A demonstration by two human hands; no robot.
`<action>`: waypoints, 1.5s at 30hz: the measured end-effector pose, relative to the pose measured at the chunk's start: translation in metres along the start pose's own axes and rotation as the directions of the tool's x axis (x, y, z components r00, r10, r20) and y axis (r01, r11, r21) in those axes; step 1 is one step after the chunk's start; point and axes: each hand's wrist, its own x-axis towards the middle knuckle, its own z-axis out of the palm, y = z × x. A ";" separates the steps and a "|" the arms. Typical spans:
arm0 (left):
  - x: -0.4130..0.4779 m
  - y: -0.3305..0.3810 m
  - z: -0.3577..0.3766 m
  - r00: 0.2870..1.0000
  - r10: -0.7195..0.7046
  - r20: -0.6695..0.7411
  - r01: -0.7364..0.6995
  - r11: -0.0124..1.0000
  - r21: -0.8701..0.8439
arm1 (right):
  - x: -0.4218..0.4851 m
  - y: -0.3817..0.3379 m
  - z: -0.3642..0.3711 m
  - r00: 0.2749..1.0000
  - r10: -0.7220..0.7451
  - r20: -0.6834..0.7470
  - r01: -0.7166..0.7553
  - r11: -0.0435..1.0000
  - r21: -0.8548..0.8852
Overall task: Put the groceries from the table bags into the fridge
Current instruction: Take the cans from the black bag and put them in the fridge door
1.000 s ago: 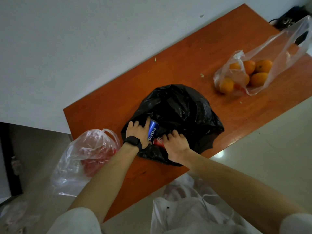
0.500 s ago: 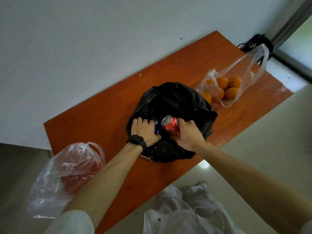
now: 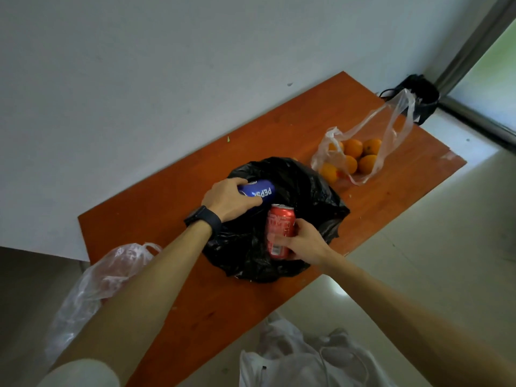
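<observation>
Two drink cans held over the black bag.
The blue Pepsi can (image 3: 258, 191) lies on its side inside the curled fingers (image 3: 237, 182) of the left hand (image 3: 230, 199), label facing up. The red can (image 3: 280, 227) stands almost upright in the grip of the right hand (image 3: 307, 243), just beside the left thumb. Under both is the crumpled black bag (image 3: 312, 191) on the orange-brown table (image 3: 195, 303). Beyond the fingertips, well apart, a clear bag (image 3: 391, 127) holds oranges (image 3: 353, 148).

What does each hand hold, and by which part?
Left hand: blue can, around its side. Right hand: red can, around its lower half.
</observation>
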 end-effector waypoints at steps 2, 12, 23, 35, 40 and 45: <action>-0.004 0.007 -0.010 0.998 0.006 -0.056 -0.011 0.995 -0.096 | -0.006 -0.013 -0.008 1.000 0.003 0.004 -0.003 0.989 0.149; -0.039 0.127 -0.035 0.967 0.181 -0.182 -0.248 0.834 -0.492 | -0.105 -0.061 -0.145 0.870 -0.401 -0.286 0.457 0.874 0.166; -0.118 0.353 0.054 0.805 0.567 -0.175 -0.535 0.569 -0.624 | -0.255 0.011 -0.317 0.654 -0.445 -0.612 0.565 0.825 0.004; -0.187 0.581 0.207 0.738 0.664 0.123 -0.233 0.422 -0.876 | -0.387 0.136 -0.448 0.705 -0.205 -0.679 0.694 0.398 0.600; -0.202 0.656 0.259 0.672 0.720 0.170 -0.239 0.429 -0.871 | -0.413 0.157 -0.514 0.633 -0.173 -0.755 0.755 0.355 0.551; -0.203 0.746 0.292 0.560 0.804 0.200 -0.346 0.446 -0.825 | -0.434 0.152 -0.601 0.563 -0.177 -0.807 0.763 0.486 0.426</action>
